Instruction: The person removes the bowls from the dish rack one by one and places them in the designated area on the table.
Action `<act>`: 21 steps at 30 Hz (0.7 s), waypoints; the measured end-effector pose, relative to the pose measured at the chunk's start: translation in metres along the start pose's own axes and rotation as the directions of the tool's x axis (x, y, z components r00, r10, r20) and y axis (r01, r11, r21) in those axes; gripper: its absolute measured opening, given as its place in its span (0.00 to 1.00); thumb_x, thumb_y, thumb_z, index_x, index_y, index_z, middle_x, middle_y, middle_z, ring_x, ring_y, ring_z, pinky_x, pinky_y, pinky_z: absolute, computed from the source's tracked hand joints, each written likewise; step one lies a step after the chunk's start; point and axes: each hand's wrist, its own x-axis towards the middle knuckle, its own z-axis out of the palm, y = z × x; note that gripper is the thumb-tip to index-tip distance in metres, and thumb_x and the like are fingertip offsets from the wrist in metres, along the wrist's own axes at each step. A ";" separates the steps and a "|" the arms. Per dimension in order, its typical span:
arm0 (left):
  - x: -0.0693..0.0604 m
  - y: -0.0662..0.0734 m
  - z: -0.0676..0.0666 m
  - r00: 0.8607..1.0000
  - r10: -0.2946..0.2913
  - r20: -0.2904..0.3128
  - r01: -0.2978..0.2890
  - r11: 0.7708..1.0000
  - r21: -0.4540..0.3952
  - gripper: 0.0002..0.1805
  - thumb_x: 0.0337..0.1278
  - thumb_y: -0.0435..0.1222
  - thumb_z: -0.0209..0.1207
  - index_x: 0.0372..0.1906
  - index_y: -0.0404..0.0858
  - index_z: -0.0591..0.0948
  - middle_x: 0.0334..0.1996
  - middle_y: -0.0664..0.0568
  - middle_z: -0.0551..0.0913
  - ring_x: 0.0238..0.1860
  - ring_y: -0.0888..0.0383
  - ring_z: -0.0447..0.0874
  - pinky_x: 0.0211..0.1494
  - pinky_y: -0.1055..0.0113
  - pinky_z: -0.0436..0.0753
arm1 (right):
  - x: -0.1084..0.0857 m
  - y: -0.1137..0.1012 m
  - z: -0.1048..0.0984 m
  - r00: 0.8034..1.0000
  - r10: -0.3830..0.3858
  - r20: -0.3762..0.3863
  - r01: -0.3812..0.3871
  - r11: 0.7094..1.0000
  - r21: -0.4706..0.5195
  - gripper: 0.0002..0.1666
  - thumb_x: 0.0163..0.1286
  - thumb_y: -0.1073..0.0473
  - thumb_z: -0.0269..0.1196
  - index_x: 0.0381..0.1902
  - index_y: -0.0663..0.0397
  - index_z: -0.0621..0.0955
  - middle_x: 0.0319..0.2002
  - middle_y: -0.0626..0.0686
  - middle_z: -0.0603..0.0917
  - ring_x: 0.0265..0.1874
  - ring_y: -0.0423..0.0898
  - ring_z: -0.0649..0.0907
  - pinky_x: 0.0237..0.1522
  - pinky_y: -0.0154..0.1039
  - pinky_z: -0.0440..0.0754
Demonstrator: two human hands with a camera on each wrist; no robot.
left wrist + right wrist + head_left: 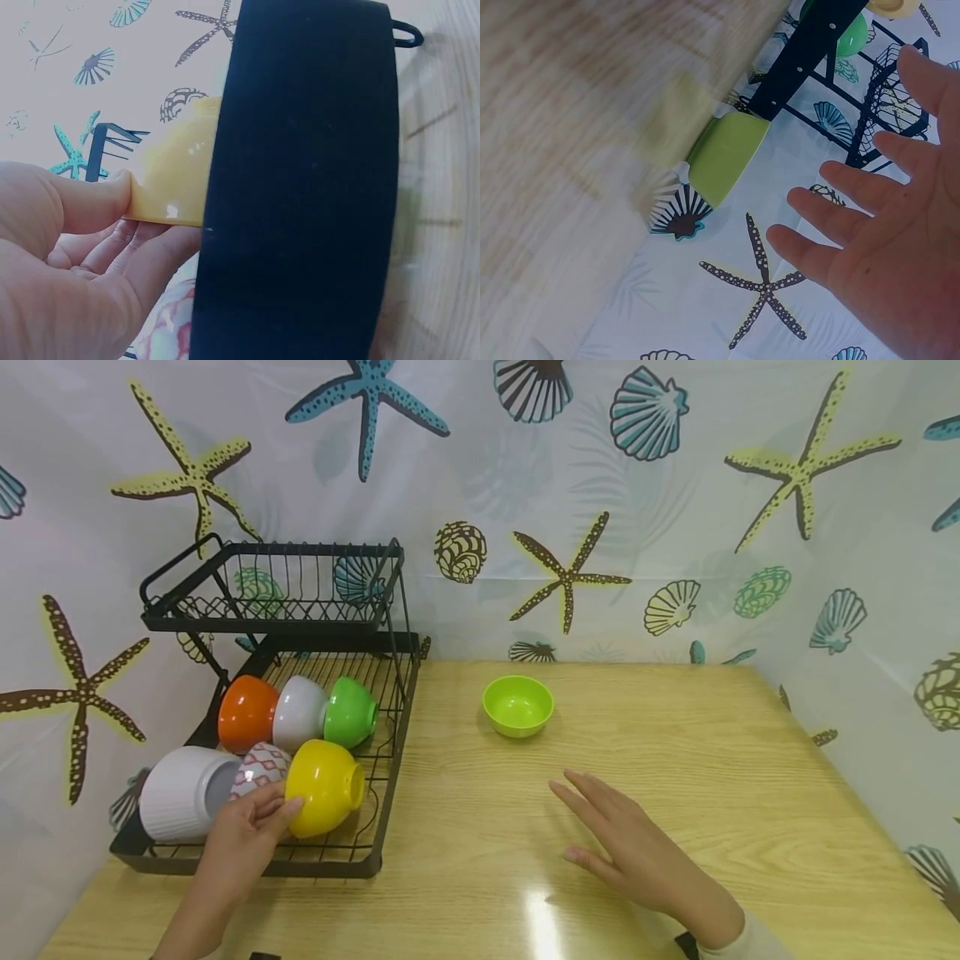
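My left hand (243,831) pinches the rim of a yellow bowl (321,789) between thumb and fingers; the bowl is on its side at the front right of the black dish rack (378,827). In the left wrist view the thumb presses the yellow bowl (172,176) from outside, with the fingers under its rim. Left of it in the rack are a red-patterned bowl (260,767) and a large white ribbed bowl (183,793). My right hand (630,843) hovers over the table, fingers extended, holding nothing. Beyond it a lime green bowl (517,706) stands upright.
Behind the front row, an orange bowl (246,714), a white bowl (300,714) and a green bowl (349,712) lie on their sides in the rack. An upper wire tier (270,627) rises over the rack's back. A patterned curtain (480,468) borders the wooden table (675,727).
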 end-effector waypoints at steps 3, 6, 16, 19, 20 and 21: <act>-0.001 0.001 0.000 1.000 0.006 -0.007 -0.006 1.000 -0.003 0.30 0.69 0.45 0.52 0.65 0.26 0.68 0.59 0.33 0.75 0.55 0.51 0.79 0.48 0.72 0.83 | 0.000 0.000 0.000 1.000 -0.002 0.002 0.002 1.000 -0.001 0.44 0.66 0.46 0.63 0.75 0.44 0.57 0.72 0.57 0.60 0.68 0.62 0.64 0.61 0.63 0.69; -0.003 0.003 0.000 1.000 0.001 -0.013 -0.001 1.000 -0.014 0.30 0.69 0.45 0.52 0.65 0.26 0.68 0.59 0.33 0.75 0.55 0.52 0.78 0.48 0.73 0.83 | 0.001 0.000 0.000 1.000 -0.006 0.001 0.006 1.000 -0.003 0.44 0.66 0.46 0.63 0.75 0.44 0.58 0.73 0.55 0.60 0.68 0.61 0.64 0.61 0.62 0.69; -0.008 0.009 0.000 1.000 -0.019 -0.018 0.018 1.000 -0.021 0.32 0.69 0.48 0.52 0.66 0.28 0.68 0.60 0.34 0.75 0.57 0.48 0.77 0.49 0.71 0.83 | 0.001 0.000 -0.003 1.000 -0.027 -0.011 0.027 0.999 -0.031 0.44 0.65 0.47 0.64 0.74 0.47 0.59 0.71 0.57 0.61 0.67 0.61 0.66 0.60 0.61 0.70; -0.010 0.012 0.000 1.000 -0.007 -0.028 0.006 1.000 -0.020 0.30 0.69 0.47 0.52 0.65 0.29 0.69 0.58 0.35 0.76 0.54 0.50 0.80 0.48 0.71 0.83 | 0.002 0.001 -0.005 0.999 -0.032 -0.013 0.031 0.999 -0.034 0.44 0.65 0.47 0.63 0.74 0.47 0.59 0.72 0.57 0.61 0.66 0.62 0.66 0.60 0.62 0.71; -0.011 0.013 0.001 1.000 0.000 -0.031 -0.001 1.000 -0.018 0.29 0.69 0.46 0.52 0.64 0.29 0.70 0.58 0.35 0.77 0.53 0.52 0.80 0.47 0.71 0.83 | 0.002 0.001 -0.005 0.999 -0.036 -0.013 0.035 0.999 -0.033 0.44 0.66 0.47 0.63 0.74 0.47 0.59 0.72 0.57 0.61 0.66 0.62 0.66 0.60 0.62 0.71; -0.012 0.013 0.001 0.999 0.009 -0.035 -0.009 1.000 -0.016 0.28 0.69 0.45 0.53 0.64 0.30 0.71 0.57 0.36 0.78 0.51 0.53 0.81 0.47 0.72 0.83 | 0.002 0.002 -0.006 0.999 -0.040 -0.014 0.040 0.999 -0.031 0.43 0.66 0.46 0.63 0.74 0.47 0.59 0.72 0.57 0.61 0.66 0.62 0.66 0.60 0.62 0.71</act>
